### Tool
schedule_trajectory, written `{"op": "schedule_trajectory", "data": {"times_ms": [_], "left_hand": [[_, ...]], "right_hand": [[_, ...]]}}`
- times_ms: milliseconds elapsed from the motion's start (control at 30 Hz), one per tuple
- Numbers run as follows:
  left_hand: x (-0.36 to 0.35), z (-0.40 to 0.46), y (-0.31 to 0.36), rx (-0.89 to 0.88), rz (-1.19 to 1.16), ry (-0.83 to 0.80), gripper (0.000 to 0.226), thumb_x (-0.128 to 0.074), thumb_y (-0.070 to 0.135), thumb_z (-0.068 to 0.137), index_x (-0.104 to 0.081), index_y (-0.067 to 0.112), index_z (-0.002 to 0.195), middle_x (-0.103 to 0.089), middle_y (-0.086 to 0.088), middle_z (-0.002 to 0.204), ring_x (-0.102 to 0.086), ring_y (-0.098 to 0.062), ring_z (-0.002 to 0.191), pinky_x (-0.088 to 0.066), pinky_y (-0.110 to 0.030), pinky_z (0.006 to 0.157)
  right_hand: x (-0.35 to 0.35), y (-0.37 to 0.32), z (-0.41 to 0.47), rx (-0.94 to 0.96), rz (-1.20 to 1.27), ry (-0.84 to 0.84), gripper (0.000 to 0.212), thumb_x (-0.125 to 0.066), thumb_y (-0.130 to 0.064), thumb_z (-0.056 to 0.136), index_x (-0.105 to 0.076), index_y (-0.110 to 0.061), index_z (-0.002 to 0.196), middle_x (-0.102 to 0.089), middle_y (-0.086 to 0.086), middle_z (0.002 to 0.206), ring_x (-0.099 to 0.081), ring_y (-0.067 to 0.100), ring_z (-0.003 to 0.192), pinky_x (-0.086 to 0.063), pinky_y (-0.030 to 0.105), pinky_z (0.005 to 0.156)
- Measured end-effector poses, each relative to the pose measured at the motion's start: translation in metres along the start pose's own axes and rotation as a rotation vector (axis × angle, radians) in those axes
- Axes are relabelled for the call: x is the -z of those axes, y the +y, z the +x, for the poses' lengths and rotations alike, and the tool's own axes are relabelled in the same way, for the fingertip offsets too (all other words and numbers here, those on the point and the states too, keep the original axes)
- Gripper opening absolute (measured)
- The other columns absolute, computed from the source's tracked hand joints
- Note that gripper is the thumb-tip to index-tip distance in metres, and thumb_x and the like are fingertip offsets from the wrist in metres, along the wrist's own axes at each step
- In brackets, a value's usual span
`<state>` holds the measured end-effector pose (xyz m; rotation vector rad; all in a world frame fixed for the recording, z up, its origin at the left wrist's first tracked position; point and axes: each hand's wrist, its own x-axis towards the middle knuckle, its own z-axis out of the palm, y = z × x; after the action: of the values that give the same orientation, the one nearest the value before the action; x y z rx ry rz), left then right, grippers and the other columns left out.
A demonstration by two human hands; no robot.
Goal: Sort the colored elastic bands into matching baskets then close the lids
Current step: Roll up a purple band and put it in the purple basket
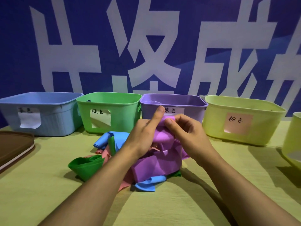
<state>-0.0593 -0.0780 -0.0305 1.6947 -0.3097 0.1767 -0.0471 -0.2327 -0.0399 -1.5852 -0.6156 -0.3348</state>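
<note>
Gripping a purple elastic band (162, 137) from both sides, the left hand (143, 132) and right hand (185, 129) hold it raised just in front of the purple basket (192, 103). The left thumb is extended upward and the other left fingers are hidden behind the band; how they close cannot be told. The right fingers (169, 122) are curled, pinching the band's upper edge between thumb and forefinger.

Below the hands lies a mixed heap on the bench (195, 201): more purple band material hanging down into it, a green band (84, 167) at the left front, blue bands at the rear left (102, 141) and front (148, 183), and pink bands (104, 154) underneath.

Along the back of the bench stand, left to right, a blue basket (48, 124), a green basket (125, 115), the purple basket, and a yellow-green basket (260, 128) with a pink label. All four are open-topped, each bearing a handwritten label. A further yellow-green container (293, 144) is cut off at the right edge. A brown lid (14, 144) lies flat at the far left. A blue wall banner (81, 46) with large white characters fills the background.
</note>
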Motion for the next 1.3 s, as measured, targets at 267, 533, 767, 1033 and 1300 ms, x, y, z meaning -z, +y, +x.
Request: {"op": "schedule_trajectory", "data": {"times_ms": [267, 533, 767, 1033, 1300], "left_hand": [[-0.001, 0.003, -0.002, -0.078, -0.082, -0.021, 0.063, -0.049, 0.060, 0.097, -0.072, 0.009, 0.068, -0.057, -0.019, 0.057, -0.052, -0.023, 0.049, -0.042, -0.026, 0.049], [-0.001, 0.004, -0.008, -0.094, -0.076, -0.136, 0.048, -0.053, 0.049, 0.100, -0.077, 0.007, 0.094, -0.074, -0.022, 0.082, -0.067, -0.030, 0.067, -0.051, -0.047, 0.070], [-0.002, 0.000, -0.005, -0.102, 0.001, -0.155, 0.028, -0.060, 0.035, 0.102, -0.070, 0.009, 0.100, -0.076, -0.014, 0.088, -0.071, -0.021, 0.077, -0.055, -0.056, 0.076], [0.000, 0.000, -0.005, -0.081, -0.034, -0.127, 0.029, -0.063, 0.038, 0.099, -0.074, 0.011, 0.102, -0.076, -0.019, 0.095, -0.068, -0.027, 0.074, -0.055, -0.060, 0.075], [-0.002, -0.002, 0.002, -0.053, -0.018, -0.097, 0.069, -0.042, 0.065, 0.097, -0.076, 0.009, 0.075, -0.065, -0.014, 0.064, -0.042, -0.025, 0.060, -0.031, -0.032, 0.054]], "right_hand": [[0.003, -0.003, -0.002, -0.031, 0.007, 0.006, 0.048, -0.056, -0.052, 0.090, -0.070, -0.005, 0.088, -0.065, -0.006, 0.067, -0.056, 0.004, 0.061, -0.043, 0.014, 0.058], [0.005, -0.004, -0.001, -0.206, -0.013, 0.060, 0.092, -0.041, -0.090, 0.082, -0.069, -0.005, 0.062, -0.062, 0.012, 0.057, -0.054, 0.018, 0.052, -0.042, 0.026, 0.056], [0.004, -0.008, -0.001, -0.222, -0.031, 0.077, 0.063, -0.049, -0.070, 0.084, -0.068, -0.022, 0.048, -0.061, 0.003, 0.051, -0.054, 0.012, 0.048, -0.042, 0.021, 0.051], [0.005, -0.001, 0.001, -0.147, -0.041, 0.062, 0.063, -0.056, -0.055, 0.092, -0.070, 0.003, 0.075, -0.059, 0.008, 0.057, -0.049, 0.011, 0.051, -0.039, 0.019, 0.053], [0.000, 0.002, 0.000, -0.092, -0.053, -0.027, 0.050, -0.058, -0.052, 0.093, -0.076, -0.005, 0.091, -0.068, 0.027, 0.078, -0.059, 0.024, 0.068, -0.047, 0.036, 0.066]]}}
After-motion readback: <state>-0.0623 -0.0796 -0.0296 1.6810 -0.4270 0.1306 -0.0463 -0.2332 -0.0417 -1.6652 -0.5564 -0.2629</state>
